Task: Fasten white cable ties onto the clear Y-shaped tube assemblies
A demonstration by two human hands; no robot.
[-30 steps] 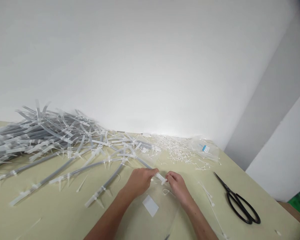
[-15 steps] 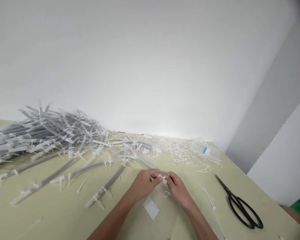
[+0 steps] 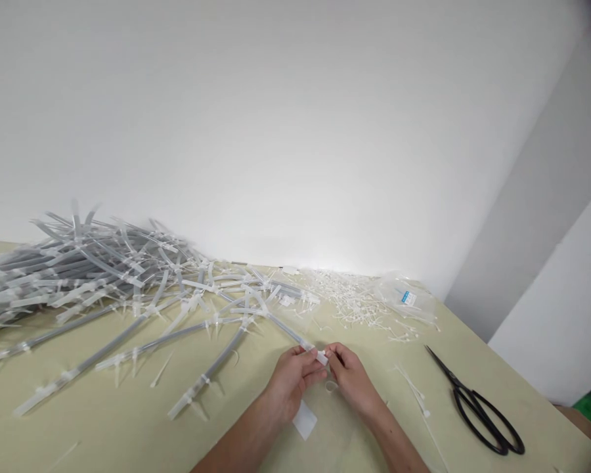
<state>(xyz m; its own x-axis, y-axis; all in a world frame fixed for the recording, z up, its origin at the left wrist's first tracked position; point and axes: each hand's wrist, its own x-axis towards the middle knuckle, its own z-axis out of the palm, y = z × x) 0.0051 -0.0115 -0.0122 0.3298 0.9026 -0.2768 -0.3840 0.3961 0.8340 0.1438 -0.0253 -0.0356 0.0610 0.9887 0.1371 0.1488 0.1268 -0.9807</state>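
My left hand [image 3: 291,381] is closed on the white end of a grey tube [image 3: 285,330] that runs back toward a branched joint on the table. Close by on the right, my right hand [image 3: 349,373] pinches a thin white cable tie at the same tube end; its loop [image 3: 331,386] hangs just below the fingers. The fingertips of both hands nearly meet. A small white paper piece [image 3: 305,420] lies on the table, partly behind my left wrist.
A large heap of grey tubes [image 3: 79,263] fills the left back. Loose white cable ties [image 3: 354,299] lie by a clear bag [image 3: 421,302] at the back. Black scissors [image 3: 473,401] rest at the right, near several loose ties. A white wall rises behind the table [image 3: 142,427].
My left hand has turned and lowered around the tube end, exposing more of the tube. The cable tie's loop looks smaller. The whole view has shifted slightly.
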